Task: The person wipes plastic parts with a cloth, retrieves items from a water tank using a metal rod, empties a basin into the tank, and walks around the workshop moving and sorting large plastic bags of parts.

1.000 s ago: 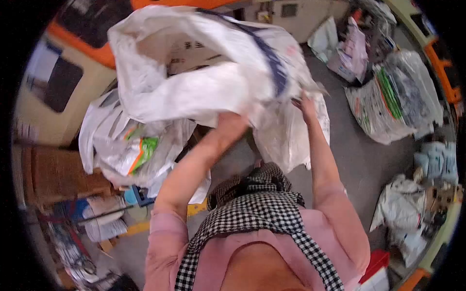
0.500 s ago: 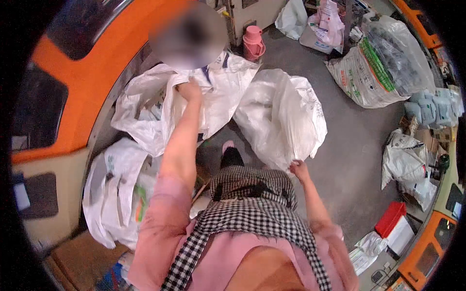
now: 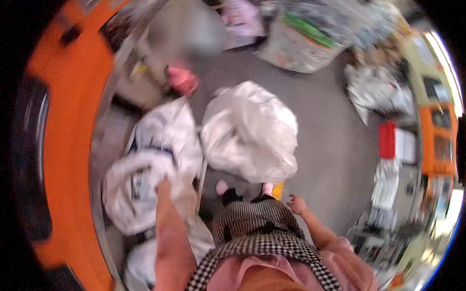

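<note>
At the left, my left hand (image 3: 163, 185) is at the rim of a white sack (image 3: 127, 211) with dark markings, closed on its edge as far as the motion blur shows. My right hand (image 3: 297, 204) is off to the right of my apron, fingers apart, holding nothing. In front of my feet stands a second, bulging white plastic sack (image 3: 250, 131), a little beyond the right hand and apart from it. More white sacking (image 3: 143, 264) lies beside my left forearm. A checked apron (image 3: 262, 242) covers my front.
A pink-red flask (image 3: 183, 80) stands at the back left. Behind is a large filled sack (image 3: 303, 46) with a green band. At the right are white bags (image 3: 374, 89) and a red box (image 3: 387, 139). An orange structure (image 3: 70, 145) runs along the left.
The view has swung to the right. My right hand has let go of the bulging white sack, which now stands apart from it. My left hand stays at the left sack.
</note>
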Available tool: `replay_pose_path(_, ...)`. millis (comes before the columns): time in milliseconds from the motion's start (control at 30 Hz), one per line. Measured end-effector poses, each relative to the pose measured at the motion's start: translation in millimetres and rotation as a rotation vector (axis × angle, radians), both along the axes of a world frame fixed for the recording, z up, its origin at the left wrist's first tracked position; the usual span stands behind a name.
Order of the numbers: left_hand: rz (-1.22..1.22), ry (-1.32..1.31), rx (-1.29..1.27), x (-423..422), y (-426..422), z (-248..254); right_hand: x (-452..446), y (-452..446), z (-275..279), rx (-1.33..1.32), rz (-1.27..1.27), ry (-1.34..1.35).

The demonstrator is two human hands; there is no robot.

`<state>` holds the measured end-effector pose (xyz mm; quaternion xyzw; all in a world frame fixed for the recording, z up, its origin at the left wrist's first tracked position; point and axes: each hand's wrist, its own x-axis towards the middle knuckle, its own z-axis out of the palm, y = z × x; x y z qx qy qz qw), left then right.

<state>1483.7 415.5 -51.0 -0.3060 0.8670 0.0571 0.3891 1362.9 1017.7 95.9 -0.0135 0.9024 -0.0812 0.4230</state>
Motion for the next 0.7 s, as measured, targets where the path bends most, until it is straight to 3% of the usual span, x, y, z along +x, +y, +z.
replay_pose_path(67,0.034,0.022,0.095,26.4,10.1,-25.1,-1.3,-4.0,4.3,0.003,-0.155,-0.062)
replay_pose_path(133,0.248,0.029,0.215,52.7,20.3,-44.1,-1.3,-1.6,17.2,-0.017,-0.271,-0.138)
replay_pose_path(167,0.495,0.066,0.319,66.8,27.4,-51.3,-2.1,-2.5,24.2,0.007,-0.249,-0.168)
replay_pose_path(233,1.284,0.272,0.616,81.5,43.8,-58.2,7.4,-0.2,32.3,0.022,-0.257,-0.172)
replay_pose_path(300,1.643,0.424,0.804,78.2,52.7,-53.3,26.9,13.6,40.3,0.050,-0.249,-0.171)
replay_pose_path(367,1.723,0.537,0.912,75.0,48.1,-69.5,56.3,31.5,13.2,0.049,-0.233,-0.120)
replay_pose_path(533,1.776,0.795,1.065,26.0,46.5,-28.2,73.7,77.5,10.5,-0.041,-0.405,-0.056)
replay_pose_path(567,1.736,0.798,1.066,17.0,60.2,-7.1,80.2,90.6,9.8,-0.064,-0.433,-0.051)
replay_pose_path(633,1.634,0.548,1.058,-2.0,115.1,59.2,94.2,123.5,-2.5,-0.201,-0.421,-0.092)
replay_pose_path(700,1.587,0.467,0.948,-0.5,137.5,45.6,107.2,146.0,11.5,-0.257,-0.421,-0.058)
